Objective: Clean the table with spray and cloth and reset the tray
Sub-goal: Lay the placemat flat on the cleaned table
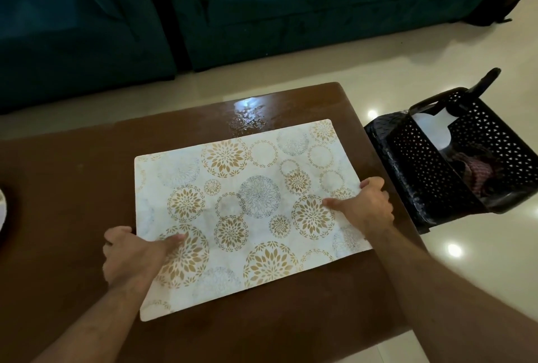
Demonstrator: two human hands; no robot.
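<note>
A white placemat [247,211] with gold and grey flower circles lies flat on the brown wooden table [72,176]. My left hand [134,255] grips the mat's left edge, thumb on top and fingers curled under. At the mat's right edge my right hand [366,205] holds it the same way, thumb lying across the pattern. A patch of spray droplets [247,118] glistens on the table just beyond the mat's far edge. No spray bottle is in view. A reddish cloth [477,170] lies inside the black basket.
A black perforated basket [431,164] with a handle stands on the pale tiled floor right of the table. A teal sofa [262,7] runs along the far side. The rim of a white object [2,205] shows at the table's left edge.
</note>
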